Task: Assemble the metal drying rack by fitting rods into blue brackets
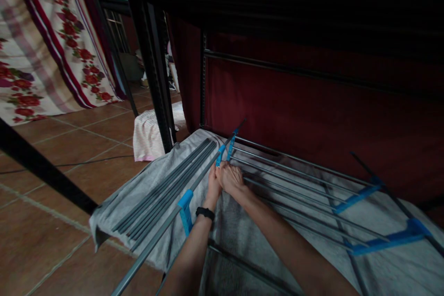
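Observation:
My left hand [214, 182], with a black band on its wrist, is closed around the lower part of a blue plastic bracket [220, 153]. Pressed up against it, my right hand [230, 176] is a closed fist; what its fingers hold is hidden. That bracket sits on a long grey metal tube [201, 175], which slants from the lower left towards the back. Another blue bracket [185, 203] hangs on the same tube, nearer to me. Several thin metal rods [294, 182] run rightwards from near my hands to blue brackets [388, 240] at the far side.
Loose grey rods [169, 185] lie in a bundle on the grey blanket [107, 212] at left. Black metal frame posts [157, 78] and a dark overhead panel surround the space. Behind hangs a dark red cloth [294, 92]. A flowered curtain [52, 41] hangs above the tiled floor [34, 222].

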The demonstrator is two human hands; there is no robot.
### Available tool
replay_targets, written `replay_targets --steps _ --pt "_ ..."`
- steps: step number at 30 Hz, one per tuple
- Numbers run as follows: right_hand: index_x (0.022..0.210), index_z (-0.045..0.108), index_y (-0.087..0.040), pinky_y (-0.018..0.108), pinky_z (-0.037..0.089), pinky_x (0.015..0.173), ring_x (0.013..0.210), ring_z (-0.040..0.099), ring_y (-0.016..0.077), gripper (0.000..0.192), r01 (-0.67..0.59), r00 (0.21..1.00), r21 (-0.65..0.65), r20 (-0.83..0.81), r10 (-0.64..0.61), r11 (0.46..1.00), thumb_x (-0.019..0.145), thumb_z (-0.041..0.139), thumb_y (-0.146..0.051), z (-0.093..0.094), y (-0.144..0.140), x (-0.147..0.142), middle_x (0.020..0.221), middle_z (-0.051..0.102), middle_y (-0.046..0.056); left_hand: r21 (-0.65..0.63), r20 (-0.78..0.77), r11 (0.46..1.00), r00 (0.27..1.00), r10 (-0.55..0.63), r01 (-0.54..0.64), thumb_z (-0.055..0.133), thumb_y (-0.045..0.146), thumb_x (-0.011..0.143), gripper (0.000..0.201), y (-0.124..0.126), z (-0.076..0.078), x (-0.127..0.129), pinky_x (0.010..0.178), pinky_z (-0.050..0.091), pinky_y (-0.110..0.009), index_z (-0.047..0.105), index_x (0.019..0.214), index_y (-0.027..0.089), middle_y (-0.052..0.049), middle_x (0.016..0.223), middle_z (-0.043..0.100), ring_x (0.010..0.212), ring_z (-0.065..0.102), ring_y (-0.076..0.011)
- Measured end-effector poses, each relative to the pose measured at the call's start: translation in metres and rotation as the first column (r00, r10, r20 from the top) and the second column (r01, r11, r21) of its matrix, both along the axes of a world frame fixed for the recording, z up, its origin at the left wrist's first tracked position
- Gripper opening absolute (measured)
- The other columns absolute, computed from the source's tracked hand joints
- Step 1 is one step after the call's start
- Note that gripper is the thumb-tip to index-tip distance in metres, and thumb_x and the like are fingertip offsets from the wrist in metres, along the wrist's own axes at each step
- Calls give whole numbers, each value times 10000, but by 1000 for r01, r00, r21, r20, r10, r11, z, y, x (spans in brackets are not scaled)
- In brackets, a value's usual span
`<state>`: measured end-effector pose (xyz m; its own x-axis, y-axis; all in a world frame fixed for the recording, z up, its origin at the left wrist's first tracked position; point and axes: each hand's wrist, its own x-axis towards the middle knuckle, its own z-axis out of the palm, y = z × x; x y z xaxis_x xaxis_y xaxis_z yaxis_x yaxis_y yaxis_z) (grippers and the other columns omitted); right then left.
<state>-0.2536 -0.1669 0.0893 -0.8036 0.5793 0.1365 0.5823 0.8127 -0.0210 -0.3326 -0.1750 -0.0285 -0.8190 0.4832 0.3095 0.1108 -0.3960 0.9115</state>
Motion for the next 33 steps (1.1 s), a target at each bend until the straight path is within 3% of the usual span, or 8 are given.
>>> replay_targets --steps 6,12,23,33 --pt "1169 599 -118 307 520 809 993 709 220 444 -30 1000 -13 -7 30 999 1067 197 -277 4 3 2 1126 717 162 -20 -36 1000 999 13 -14 617 422 830 347 -1 6 0 1052 468 -390 622 1081 182 -100 1105 702 1114 640 -235" --pt "1159 604 -147 297 509 817 1010 703 201 439 -41 999 -69 -11 40 997 1076 205 -309 5 7 4 1143 716 141 -16 -12 1000 1000 -14 14 666 377 758 303 1 5 1 965 506 -363 605 982 182 -68 989 702 1006 648 -216" --pt "1177 619 -174 280 483 874 1071 678 189 375 -77 997 -113 -11 76 991 1076 284 -309 -1 14 8 1194 707 116 -43 -45 999 999 -6 4 580 300 792 203 -4 13 3 903 508 -324 603 962 191 -40 915 683 911 629 -185" --pt "1216 616 -160 298 508 860 1048 700 209 383 -87 996 -122 25 91 989 1065 284 -278 -7 16 8 1184 715 129 -70 -71 998 997 -1 -4 562 247 722 156 -3 11 0 812 495 -301 585 867 194 -12 816 637 784 581 -165"
